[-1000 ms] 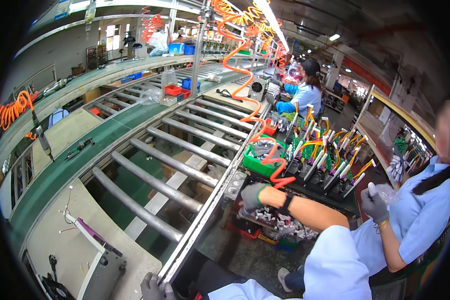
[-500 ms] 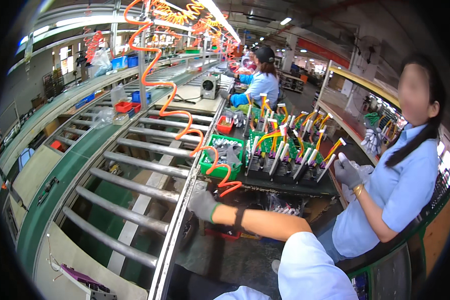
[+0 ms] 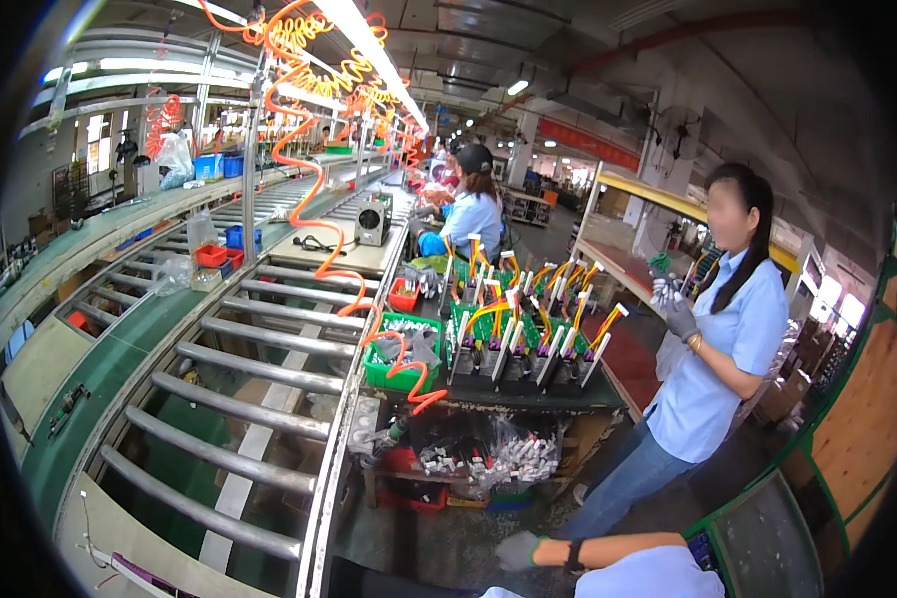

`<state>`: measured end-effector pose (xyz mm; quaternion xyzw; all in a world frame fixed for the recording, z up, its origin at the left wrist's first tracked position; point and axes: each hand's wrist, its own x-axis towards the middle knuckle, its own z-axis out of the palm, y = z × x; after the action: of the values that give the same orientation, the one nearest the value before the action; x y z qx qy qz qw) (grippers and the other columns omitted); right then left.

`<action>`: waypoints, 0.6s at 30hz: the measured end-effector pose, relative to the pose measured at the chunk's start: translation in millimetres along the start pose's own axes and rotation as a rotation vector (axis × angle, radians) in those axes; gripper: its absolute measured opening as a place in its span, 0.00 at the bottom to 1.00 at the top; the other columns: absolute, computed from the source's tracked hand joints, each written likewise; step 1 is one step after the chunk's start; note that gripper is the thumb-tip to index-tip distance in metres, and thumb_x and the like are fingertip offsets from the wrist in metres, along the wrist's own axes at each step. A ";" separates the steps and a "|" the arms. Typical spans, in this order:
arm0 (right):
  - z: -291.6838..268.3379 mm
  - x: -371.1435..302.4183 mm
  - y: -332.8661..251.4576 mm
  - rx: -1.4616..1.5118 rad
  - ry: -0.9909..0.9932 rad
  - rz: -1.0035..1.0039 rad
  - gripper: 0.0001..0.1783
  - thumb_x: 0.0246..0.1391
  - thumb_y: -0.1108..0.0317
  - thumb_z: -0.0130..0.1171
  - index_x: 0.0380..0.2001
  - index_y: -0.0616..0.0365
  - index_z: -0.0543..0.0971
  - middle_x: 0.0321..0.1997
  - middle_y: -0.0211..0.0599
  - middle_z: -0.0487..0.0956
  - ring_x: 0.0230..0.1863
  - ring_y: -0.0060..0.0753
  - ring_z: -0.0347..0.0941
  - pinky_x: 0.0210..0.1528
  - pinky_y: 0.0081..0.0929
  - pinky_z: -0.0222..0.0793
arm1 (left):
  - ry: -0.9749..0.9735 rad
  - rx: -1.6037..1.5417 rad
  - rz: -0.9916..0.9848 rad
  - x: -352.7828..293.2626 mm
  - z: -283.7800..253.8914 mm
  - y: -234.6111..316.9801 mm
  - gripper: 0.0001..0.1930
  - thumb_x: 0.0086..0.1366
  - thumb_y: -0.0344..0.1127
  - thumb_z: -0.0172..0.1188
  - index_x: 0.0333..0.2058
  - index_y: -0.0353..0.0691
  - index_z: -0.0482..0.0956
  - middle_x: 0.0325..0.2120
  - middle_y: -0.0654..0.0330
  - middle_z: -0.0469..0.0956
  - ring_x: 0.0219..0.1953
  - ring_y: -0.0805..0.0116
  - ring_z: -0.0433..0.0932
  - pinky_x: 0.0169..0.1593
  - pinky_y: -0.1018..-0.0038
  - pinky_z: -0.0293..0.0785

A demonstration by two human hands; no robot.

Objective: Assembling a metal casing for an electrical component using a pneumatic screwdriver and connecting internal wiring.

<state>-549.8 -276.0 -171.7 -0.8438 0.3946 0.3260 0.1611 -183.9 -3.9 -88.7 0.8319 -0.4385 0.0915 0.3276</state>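
My right hand (image 3: 516, 551) wears a grey glove, with a black band at the wrist. It hangs low near the bottom edge, over the dark floor, touching nothing that I can see. Its fingers are too small and dim to read. My left hand is out of the picture. Beyond my right hand, a shelf under the bench holds a clear bag of white connectors (image 3: 498, 456). A green-and-grey hand tool (image 3: 394, 433) sits by the conveyor's side rail, below the end of an orange coiled hose (image 3: 416, 397).
Left lies a roller conveyor (image 3: 239, 417). On the bench, a green bin (image 3: 404, 371) of small parts stands beside several circuit-board assemblies (image 3: 528, 339) with coloured wires. A co-worker (image 3: 723, 349) in grey gloves stands right; another person (image 3: 475, 214) sits farther back.
My right hand has moved from the conveyor rail down and right, away from the hose end. The view has shifted. The co-worker has turned, hands raised together.
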 end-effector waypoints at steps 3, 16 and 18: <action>73.8 -6.4 35.6 0.130 -0.287 0.031 0.27 0.60 0.48 0.51 0.48 0.60 0.81 0.48 0.53 0.83 0.52 0.57 0.79 0.53 0.51 0.74 | -0.004 0.005 0.032 5.3 1.7 2.5 0.16 0.59 0.33 0.62 0.45 0.35 0.78 0.48 0.44 0.78 0.49 0.41 0.75 0.53 0.50 0.72; -141.2 -20.7 78.0 0.099 0.794 0.233 0.14 0.55 0.63 0.52 0.38 0.60 0.81 0.39 0.55 0.82 0.40 0.60 0.81 0.44 0.53 0.77 | -0.021 0.051 0.044 6.3 -2.1 3.8 0.17 0.58 0.33 0.64 0.46 0.38 0.78 0.49 0.46 0.78 0.48 0.42 0.75 0.53 0.50 0.72; -201.9 -13.8 83.7 0.051 1.104 0.117 0.13 0.55 0.66 0.55 0.42 0.60 0.79 0.39 0.51 0.80 0.41 0.55 0.80 0.42 0.49 0.78 | -0.002 0.049 0.042 6.4 -0.7 8.7 0.16 0.57 0.31 0.65 0.46 0.38 0.78 0.49 0.47 0.78 0.48 0.42 0.75 0.53 0.51 0.72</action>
<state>-535.4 -428.4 -15.0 -0.8618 0.4745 -0.1658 -0.0676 -186.8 -11.2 -81.3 0.8304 -0.4536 0.1084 0.3048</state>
